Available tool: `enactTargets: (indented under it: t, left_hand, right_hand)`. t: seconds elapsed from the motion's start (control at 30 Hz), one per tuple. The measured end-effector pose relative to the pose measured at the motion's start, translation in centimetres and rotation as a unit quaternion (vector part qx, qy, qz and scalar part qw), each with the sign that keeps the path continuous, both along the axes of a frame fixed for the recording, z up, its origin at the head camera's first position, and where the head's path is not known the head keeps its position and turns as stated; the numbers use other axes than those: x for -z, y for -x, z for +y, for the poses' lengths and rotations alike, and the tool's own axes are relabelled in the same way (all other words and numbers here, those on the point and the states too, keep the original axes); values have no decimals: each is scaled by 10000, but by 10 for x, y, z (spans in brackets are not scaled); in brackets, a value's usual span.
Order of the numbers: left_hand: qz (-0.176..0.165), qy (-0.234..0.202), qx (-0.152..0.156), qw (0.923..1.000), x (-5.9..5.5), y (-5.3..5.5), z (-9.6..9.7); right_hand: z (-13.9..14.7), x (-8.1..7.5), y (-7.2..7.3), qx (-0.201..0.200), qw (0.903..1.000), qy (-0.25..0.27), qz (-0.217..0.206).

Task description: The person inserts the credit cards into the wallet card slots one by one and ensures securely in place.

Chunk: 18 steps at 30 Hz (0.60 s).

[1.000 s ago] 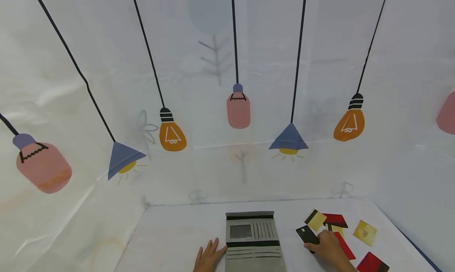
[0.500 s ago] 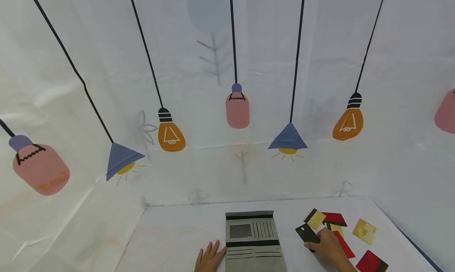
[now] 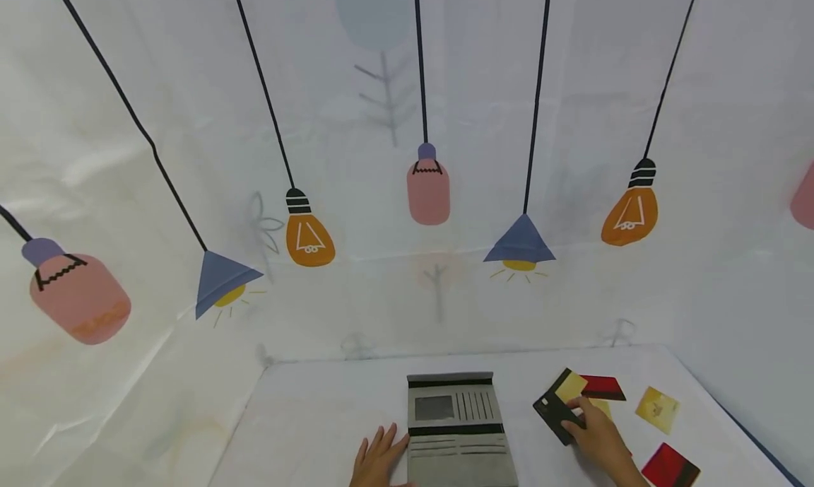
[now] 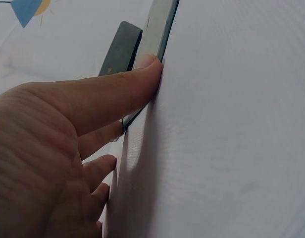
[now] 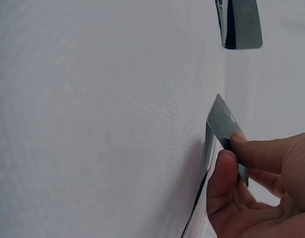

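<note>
A grey wallet (image 3: 461, 466) with black bands and a small window lies unfolded on the white table. My left hand (image 3: 376, 462) touches its left edge, fingers spread and fairly straight; in the left wrist view the thumb (image 4: 137, 82) rests on the wallet's edge (image 4: 165, 29). Between thumb and fingers, my right hand (image 3: 600, 437) pinches a black card (image 3: 555, 415), which the right wrist view shows as a tilted card (image 5: 223, 121). The black card partly covers a yellow card (image 3: 571, 386) with a dark stripe. More cards beneath the right hand are mostly hidden.
Beyond the right hand lies a red card (image 3: 603, 386). A gold card (image 3: 658, 409) and another red card (image 3: 669, 466) are farther right. A white sheet wall (image 3: 381, 303) printed with hanging lamps stands behind the table (image 3: 311, 409) and along its sides.
My right hand has raised the black card slightly and shifted its grip, and the card now overlaps more of the yellow one. The left thumb has come into view at the wallet's edge.
</note>
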State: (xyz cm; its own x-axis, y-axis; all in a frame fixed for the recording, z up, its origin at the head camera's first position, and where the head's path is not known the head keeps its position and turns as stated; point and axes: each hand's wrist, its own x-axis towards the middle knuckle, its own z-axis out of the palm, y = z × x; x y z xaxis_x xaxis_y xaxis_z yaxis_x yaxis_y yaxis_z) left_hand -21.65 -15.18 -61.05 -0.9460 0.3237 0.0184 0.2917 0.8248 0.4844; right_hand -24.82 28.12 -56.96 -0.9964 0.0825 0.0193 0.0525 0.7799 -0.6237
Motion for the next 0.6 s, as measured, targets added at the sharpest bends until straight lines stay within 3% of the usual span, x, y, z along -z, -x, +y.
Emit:
enactTargets:
  t: [0.3, 0.6]
  left_hand:
    - [-135, -129, -43, 9998, 1, 0, 1]
    - [-70, -81, 37, 9999, 0, 1, 0]
  right_hand:
    - [-3, -5, -5, 316, 9993, 164, -64]
    - [-13, -8, -8, 570, 9905, 1242, 154]
